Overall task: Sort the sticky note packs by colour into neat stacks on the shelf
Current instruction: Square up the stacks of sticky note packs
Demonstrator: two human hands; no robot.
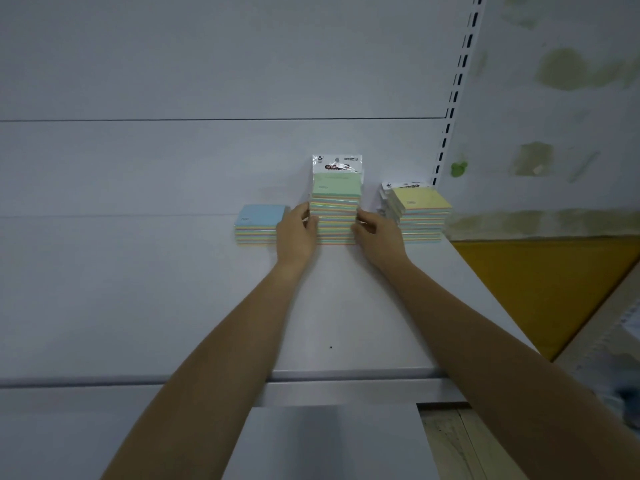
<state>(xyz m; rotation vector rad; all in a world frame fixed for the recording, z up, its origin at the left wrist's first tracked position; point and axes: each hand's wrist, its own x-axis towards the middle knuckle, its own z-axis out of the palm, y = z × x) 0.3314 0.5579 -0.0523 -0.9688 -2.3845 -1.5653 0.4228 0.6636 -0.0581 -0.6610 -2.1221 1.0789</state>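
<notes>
Head view: blue stack [260, 226], green stack [334, 216], yellow stack [420, 216] stand left to right far back on the shelf [346, 306], left hand [296, 233] and right hand [379, 237] clasping the green one; sorting appears nearly done.

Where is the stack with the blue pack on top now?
In the head view the blue-topped stack sits on the shelf, left of the green-topped stack, right beside the left hand.
</notes>
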